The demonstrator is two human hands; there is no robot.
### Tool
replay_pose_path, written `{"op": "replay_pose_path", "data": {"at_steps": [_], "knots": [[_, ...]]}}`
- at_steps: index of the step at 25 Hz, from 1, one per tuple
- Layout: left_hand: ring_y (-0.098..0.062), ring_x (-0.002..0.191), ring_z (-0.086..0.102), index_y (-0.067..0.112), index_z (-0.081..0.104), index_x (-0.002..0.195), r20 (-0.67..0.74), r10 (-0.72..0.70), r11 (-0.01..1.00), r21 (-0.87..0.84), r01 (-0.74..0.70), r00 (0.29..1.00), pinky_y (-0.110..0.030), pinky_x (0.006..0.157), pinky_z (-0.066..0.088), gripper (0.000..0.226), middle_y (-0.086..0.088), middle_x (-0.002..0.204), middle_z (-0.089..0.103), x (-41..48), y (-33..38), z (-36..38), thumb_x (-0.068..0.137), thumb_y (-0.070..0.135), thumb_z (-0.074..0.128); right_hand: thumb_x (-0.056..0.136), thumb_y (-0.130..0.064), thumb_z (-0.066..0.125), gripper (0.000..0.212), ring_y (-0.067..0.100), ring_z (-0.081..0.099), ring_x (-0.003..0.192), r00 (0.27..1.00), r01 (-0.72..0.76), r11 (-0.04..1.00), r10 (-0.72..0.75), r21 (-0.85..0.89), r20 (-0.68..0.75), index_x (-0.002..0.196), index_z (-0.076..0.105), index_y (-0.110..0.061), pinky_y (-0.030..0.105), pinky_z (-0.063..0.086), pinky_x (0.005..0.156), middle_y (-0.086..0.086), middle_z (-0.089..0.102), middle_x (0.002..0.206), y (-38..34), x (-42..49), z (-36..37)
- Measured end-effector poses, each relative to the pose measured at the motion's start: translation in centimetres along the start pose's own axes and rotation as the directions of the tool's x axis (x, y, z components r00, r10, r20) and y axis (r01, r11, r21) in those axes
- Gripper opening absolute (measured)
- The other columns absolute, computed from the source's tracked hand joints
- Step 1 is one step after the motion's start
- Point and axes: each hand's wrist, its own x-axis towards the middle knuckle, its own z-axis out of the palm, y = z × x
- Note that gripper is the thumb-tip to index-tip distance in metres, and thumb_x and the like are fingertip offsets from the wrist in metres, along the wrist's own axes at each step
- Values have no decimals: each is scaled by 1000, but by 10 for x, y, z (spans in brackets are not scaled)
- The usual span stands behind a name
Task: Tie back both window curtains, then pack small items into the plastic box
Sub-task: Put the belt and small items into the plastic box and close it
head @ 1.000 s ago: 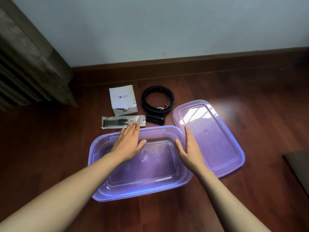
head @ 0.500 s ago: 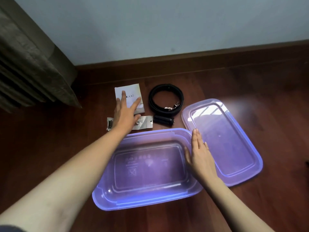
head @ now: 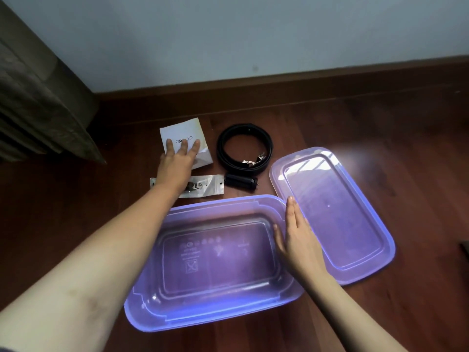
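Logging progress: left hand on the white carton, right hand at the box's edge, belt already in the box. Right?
Not the belt: the head view shows it coiled on the floor beyond the box. The left hand is on the white carton and the right hand at the box's edge, as said.

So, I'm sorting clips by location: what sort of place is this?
Probably a room in a home: a wood floor with a baseboard, a plain wall, and a curtain hanging at the left.

left hand (head: 177, 161): bare, forearm bare | dark grey sleeve edge (head: 5, 349) at 7 o'clock | right hand (head: 297, 232): bare, forearm bare
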Motion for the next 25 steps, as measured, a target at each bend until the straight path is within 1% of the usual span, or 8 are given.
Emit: {"op": "replay_pose_path", "data": {"at_steps": [3,7,11,13,15,19,23,25], "knots": [[-53,137,15,20,22,148,-65,14,998,-64,-18,998,-58,101,35,52,-18,152,28,-23,9,-28,100,20,39,97,-32,41,67,23,21,144,1000,-12,1000,12,16,9,150,5,-13,36,25,114,2,9,159,-1,0,-1],[-47,135,30,14,36,143,-281,77,898,-397,-189,957,-56,100,40,52,-18,144,43,-106,28,-75,93,19,51,96,-32,42,67,23,24,143,999,-30,999,30,38,18,150,5,-14,37,31,110,1,11,159,-3,-1,-4],[-47,126,44,11,40,138,-474,305,911,-108,-398,826,-53,92,46,44,-18,135,53,-206,28,-59,94,16,41,97,-36,39,66,21,27,141,999,-32,998,31,51,16,150,6,-15,38,37,102,-1,13,159,-9,-3,-9],[-45,120,51,13,39,135,-407,459,880,84,-468,790,-50,86,52,49,-15,130,58,-233,21,-31,89,-2,34,97,-37,39,66,20,27,141,999,-36,998,35,52,21,150,7,-16,39,39,100,-2,14,159,-11,-5,-10],[-44,110,59,13,41,131,-259,521,852,207,-480,813,-49,75,56,60,-15,120,65,-242,12,-5,78,-10,24,96,-38,42,67,21,31,139,999,-51,995,49,85,21,150,10,-16,40,40,98,-3,18,157,-12,-6,-12],[-45,99,64,12,40,127,-29,335,900,306,-310,942,-48,60,57,58,-17,111,69,-241,4,17,71,-2,29,96,-29,45,60,29,43,131,997,-76,975,72,207,27,149,17,-20,39,40,97,0,34,152,-11,-5,-12],[-44,99,65,12,41,127,67,340,894,286,-344,938,-46,60,57,74,-16,112,69,-239,1,20,58,0,65,89,-17,35,63,39,54,110,989,-143,967,135,211,53,148,15,-28,39,40,85,10,54,134,-12,-5,-15],[-41,100,65,13,43,126,83,344,894,278,-353,935,-48,67,56,74,-13,113,69,-236,-7,21,61,20,76,89,-9,35,69,41,51,114,986,-154,974,140,168,89,149,9,-28,41,39,91,12,49,138,-16,-6,-18]]}}
